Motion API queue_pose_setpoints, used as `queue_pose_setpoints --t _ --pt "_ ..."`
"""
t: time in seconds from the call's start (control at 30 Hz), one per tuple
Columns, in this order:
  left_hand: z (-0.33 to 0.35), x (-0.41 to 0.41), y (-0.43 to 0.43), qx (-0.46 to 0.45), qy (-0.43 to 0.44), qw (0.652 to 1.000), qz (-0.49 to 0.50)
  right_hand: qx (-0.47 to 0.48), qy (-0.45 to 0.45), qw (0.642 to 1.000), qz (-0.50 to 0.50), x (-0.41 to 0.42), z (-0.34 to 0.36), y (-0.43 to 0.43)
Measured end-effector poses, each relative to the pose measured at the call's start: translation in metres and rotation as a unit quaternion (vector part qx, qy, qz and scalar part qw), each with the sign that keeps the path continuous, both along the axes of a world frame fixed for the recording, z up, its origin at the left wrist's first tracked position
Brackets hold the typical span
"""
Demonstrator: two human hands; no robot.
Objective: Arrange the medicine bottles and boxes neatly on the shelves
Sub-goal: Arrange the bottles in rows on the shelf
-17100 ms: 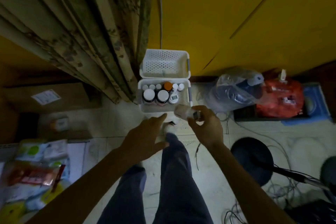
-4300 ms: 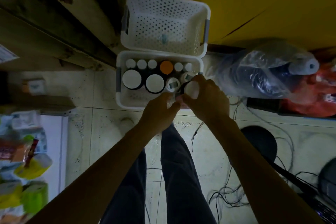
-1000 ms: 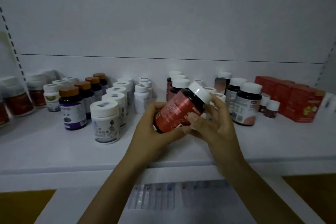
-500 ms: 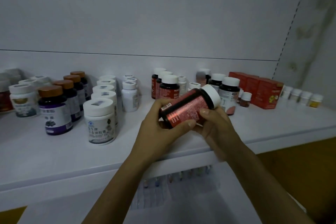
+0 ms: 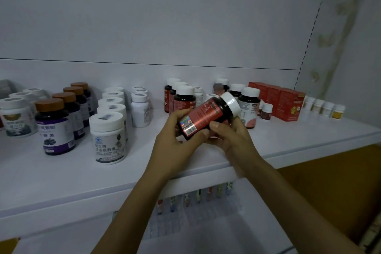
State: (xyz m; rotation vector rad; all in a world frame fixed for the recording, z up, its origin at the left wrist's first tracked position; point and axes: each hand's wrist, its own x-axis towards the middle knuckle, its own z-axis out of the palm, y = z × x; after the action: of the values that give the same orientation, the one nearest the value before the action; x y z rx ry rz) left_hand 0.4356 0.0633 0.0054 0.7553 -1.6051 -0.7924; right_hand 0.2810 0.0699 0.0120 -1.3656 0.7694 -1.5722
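Note:
A dark bottle with a red label and white cap [image 5: 208,114] is tilted, cap pointing up and right, above the front of the white shelf [image 5: 103,171]. My left hand [image 5: 175,140] grips its base end. My right hand [image 5: 231,138] holds its underside, thumb on the label. Behind it stands a row of matching red-label bottles [image 5: 182,100]. Left of them are white-capped bottles [image 5: 108,136], small white bottles [image 5: 140,109] and brown-capped dark bottles [image 5: 54,126]. Red boxes [image 5: 288,104] stand at the right.
Small bottles [image 5: 327,107] line the shelf's far right end. Large dark bottles with white caps [image 5: 248,105] stand behind my right hand. A lower shelf holds a row of small vials [image 5: 193,198]. A patterned curtain [image 5: 350,27] hangs at the right.
The view has shifted slightly left and nearer. The bottle stays tilted in both hands, turned so that its barcode faces me.

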Motion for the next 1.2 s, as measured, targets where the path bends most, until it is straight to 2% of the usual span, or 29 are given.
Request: queue_pose_setpoints --t 0.17,0.33,0.53,0.67,0.8,1.2 --pt "-0.006 0.002 -0.008 0.053 -0.042 0.997 0.034 0.012 0.015 0.998 -0.064 0.0 -0.004 -0.005" --pt "-0.002 -0.001 -0.002 0.038 -0.113 0.992 0.034 -0.003 0.082 0.994 -0.072 0.003 -0.004 -0.004" --pt "-0.001 -0.001 -0.005 0.083 -0.064 0.994 0.007 -0.014 0.082 0.992 -0.09 0.003 -0.005 -0.01" --pt "-0.001 -0.001 -0.006 0.062 -0.06 0.995 0.041 -0.017 0.065 0.989 -0.134 0.007 -0.005 -0.008" --pt "0.0 -0.001 -0.005 0.045 -0.092 0.994 0.023 -0.016 0.103 0.978 -0.18 0.007 -0.007 -0.009" --pt "0.002 -0.007 -0.003 0.036 -0.194 0.98 -0.009 -0.011 0.135 0.976 -0.172 0.009 -0.005 -0.016"
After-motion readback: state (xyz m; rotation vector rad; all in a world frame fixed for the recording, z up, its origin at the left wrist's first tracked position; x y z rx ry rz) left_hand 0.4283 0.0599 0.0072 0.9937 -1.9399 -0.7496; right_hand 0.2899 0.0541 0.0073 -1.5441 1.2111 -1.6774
